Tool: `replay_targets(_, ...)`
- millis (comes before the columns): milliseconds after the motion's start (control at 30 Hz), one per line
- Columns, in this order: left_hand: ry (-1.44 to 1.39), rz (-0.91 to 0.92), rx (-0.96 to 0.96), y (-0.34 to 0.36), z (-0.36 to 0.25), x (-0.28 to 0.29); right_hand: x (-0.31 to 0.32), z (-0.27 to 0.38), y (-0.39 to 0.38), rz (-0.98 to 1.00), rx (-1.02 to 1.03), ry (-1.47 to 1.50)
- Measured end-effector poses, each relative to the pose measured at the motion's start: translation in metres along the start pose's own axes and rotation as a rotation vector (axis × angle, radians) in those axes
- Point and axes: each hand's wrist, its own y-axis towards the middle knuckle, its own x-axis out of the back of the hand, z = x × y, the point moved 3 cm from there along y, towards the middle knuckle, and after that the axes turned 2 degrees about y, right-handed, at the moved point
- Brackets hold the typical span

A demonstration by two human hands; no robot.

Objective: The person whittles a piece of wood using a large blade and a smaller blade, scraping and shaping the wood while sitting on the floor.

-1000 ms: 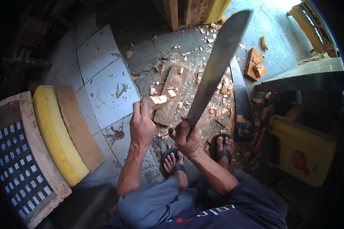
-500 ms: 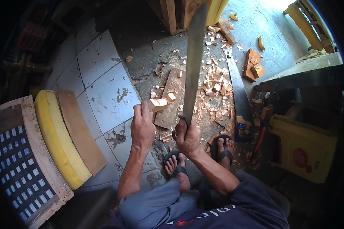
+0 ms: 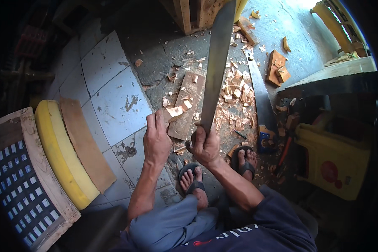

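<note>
My left hand [image 3: 156,140] is closed round the near end of a short wood block [image 3: 173,112]. The block's far end is chopped pale and sits over a brown board [image 3: 183,125] lying on the floor. In my right fist [image 3: 206,145] is the handle of a machete; the fingers hide most of that handle. Its long grey blade [image 3: 217,71] stands raised, pointing away from me, to the right of the block and apart from it. Pale wood chips [image 3: 235,94] are scattered to the right of the board.
A handsaw [image 3: 260,96] lies right of the chips, near my right foot. Beyond it is an orange-brown wood piece [image 3: 276,67]. A yellow plastic stool [image 3: 329,159] stands at right. To the left are a yellow foam pad [image 3: 63,155] and a wooden frame with black webbing [image 3: 27,185].
The machete blade has tipped slightly to the right and looks broader. My left hand still holds the block in nearly the same place. The whole view has shifted a little.
</note>
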Motion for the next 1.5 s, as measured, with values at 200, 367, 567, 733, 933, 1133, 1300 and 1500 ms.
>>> replay_targets(200,0.005,-0.030,0.029,0.004,0.010,0.002,-0.012,-0.007,0.011,0.164,-0.008,-0.174)
replay_targets(367,0.039,0.036,0.086,-0.001,0.000,0.004,-0.011,-0.031,0.009,0.491,-0.112,-0.521)
replay_targets(567,0.013,0.049,0.047,0.008,-0.007,-0.001,-0.009,-0.042,0.002,0.380,0.002,-0.632)
replay_targets(733,0.016,0.058,0.037,-0.004,-0.008,-0.006,-0.002,-0.012,0.001,-0.007,0.106,-0.087)
replay_targets(933,-0.027,0.042,0.054,0.007,-0.004,-0.001,-0.008,-0.006,0.019,0.168,0.036,-0.286)
replay_targets(1133,0.019,0.041,0.047,0.018,-0.007,0.004,-0.009,-0.032,0.024,0.344,0.031,-0.530)
replay_targets(1300,0.050,0.124,0.118,0.013,-0.016,0.004,-0.006,-0.042,0.014,0.444,-0.169,-0.664)
replay_targets(1500,-0.004,0.066,0.069,0.015,-0.008,-0.001,-0.010,-0.023,0.017,0.214,0.070,-0.385)
